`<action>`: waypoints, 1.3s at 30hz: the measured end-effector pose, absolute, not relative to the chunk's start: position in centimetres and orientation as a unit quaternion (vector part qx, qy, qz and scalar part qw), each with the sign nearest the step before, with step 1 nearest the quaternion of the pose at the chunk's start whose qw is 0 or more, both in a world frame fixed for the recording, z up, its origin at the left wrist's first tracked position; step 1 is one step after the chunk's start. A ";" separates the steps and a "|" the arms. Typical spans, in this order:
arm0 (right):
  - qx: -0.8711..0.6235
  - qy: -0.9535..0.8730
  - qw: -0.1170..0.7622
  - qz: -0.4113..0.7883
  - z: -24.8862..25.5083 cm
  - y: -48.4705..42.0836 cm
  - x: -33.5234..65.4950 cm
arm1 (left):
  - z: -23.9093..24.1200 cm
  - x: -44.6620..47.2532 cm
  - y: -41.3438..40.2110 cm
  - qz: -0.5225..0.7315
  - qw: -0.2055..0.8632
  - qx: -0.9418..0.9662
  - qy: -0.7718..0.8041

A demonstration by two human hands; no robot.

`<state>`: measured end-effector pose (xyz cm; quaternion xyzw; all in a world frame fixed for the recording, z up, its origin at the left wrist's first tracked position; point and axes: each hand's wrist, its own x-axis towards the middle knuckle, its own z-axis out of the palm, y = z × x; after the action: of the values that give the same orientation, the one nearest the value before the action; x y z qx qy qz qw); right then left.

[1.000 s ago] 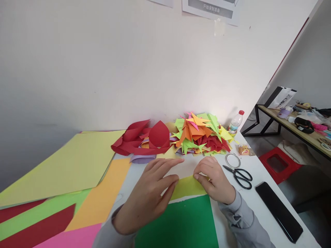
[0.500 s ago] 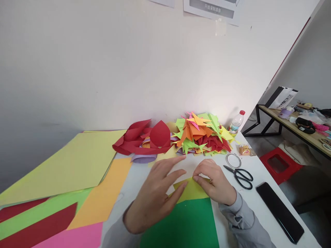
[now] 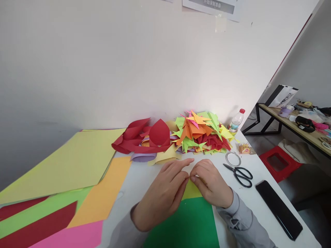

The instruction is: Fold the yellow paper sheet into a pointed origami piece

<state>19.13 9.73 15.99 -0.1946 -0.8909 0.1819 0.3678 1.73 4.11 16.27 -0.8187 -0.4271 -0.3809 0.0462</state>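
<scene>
A piece of yellow paper [image 3: 191,191] lies at the top edge of a green sheet [image 3: 192,224] in front of me. My right hand [image 3: 210,182] pinches the upper edge of the yellow paper between thumb and fingers. Close beside it, my left hand [image 3: 165,191] has its thumb and a finger brought together at the same edge, while another finger stretches out above. Both sets of fingertips nearly meet, and the hands cover much of the yellow paper.
Folded colored paper shapes [image 3: 198,134] and curled red paper [image 3: 144,137] are heaped against the wall. Large pale yellow sheets [image 3: 72,158] lie at left. To the right are a bottle [image 3: 236,120], a tape roll [image 3: 233,158], scissors [image 3: 240,174] and a black phone-like slab [image 3: 279,210].
My left hand has moved right and closed its thumb and finger at the paper's edge beside my right hand. My right fingertips have shifted slightly left.
</scene>
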 end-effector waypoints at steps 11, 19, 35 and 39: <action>-0.221 -0.868 0.419 0.151 16.1 10.0 19.5 | 16.5 0.6 4.0 -0.369 0.061 -0.811 -0.450; -0.265 -0.831 0.452 0.190 16.3 10.5 20.2 | 16.1 -0.2 4.0 -0.387 0.082 -0.789 -0.471; -0.277 -0.826 0.433 0.232 16.1 10.6 20.1 | 15.9 0.3 4.4 -0.396 0.080 -0.790 -0.461; -0.240 -0.852 0.405 0.228 16.1 10.4 19.7 | 16.1 0.7 4.2 -0.390 0.081 -0.795 -0.458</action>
<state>19.72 10.42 16.12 -0.2404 -0.8522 0.2276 0.4052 0.72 4.23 16.13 -0.7945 -0.4582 -0.3901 0.0807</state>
